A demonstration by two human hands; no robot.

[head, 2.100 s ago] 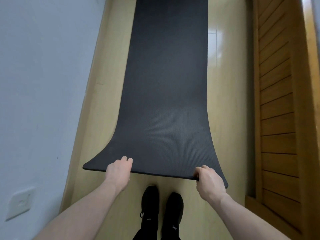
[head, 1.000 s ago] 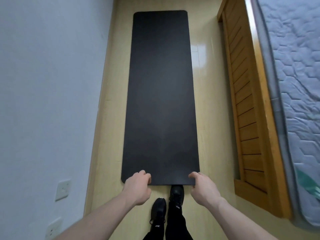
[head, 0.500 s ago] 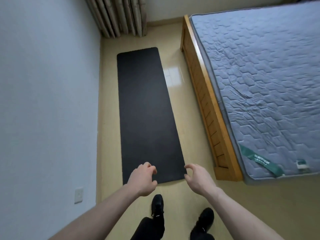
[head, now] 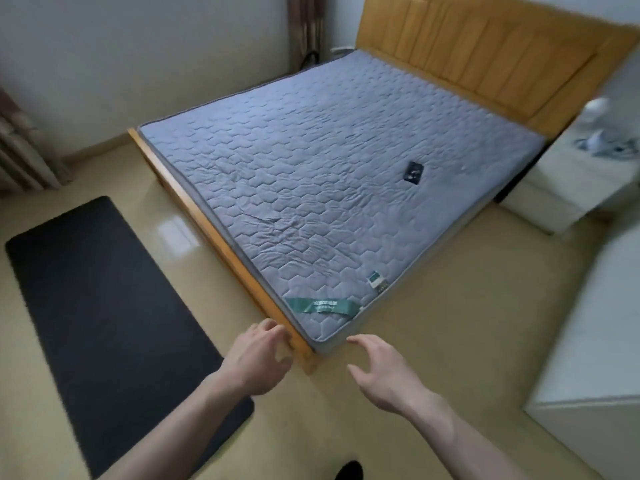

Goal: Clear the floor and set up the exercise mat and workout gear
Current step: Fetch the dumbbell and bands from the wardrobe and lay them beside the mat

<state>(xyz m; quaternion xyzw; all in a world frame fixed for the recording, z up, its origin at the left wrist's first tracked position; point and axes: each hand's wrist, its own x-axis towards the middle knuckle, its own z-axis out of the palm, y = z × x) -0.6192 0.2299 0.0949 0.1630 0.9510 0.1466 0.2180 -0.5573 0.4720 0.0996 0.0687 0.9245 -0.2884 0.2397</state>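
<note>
Both hands free in front of the bed corner, mat flat on the floor to the left.

A dark shoe tip (head: 349, 471) shows at the bottom edge. The left hand (head: 258, 360) hangs with fingers loosely curled, holding nothing, in front of the bed frame (head: 221, 251) corner; whether it touches the wood I cannot tell. The right hand (head: 384, 374) is beside it, fingers spread and slightly bent, also holding nothing, above the floor (head: 450, 306). The black mat (head: 104, 306) lies unrolled and flat on the floor, left of the bed and apart from it. On the grey mattress (head: 329, 174) lies a small dark object (head: 414, 172). Farther off stand the headboard (head: 485, 53), a white nightstand (head: 571, 181) and curtains (head: 24, 150).
</note>
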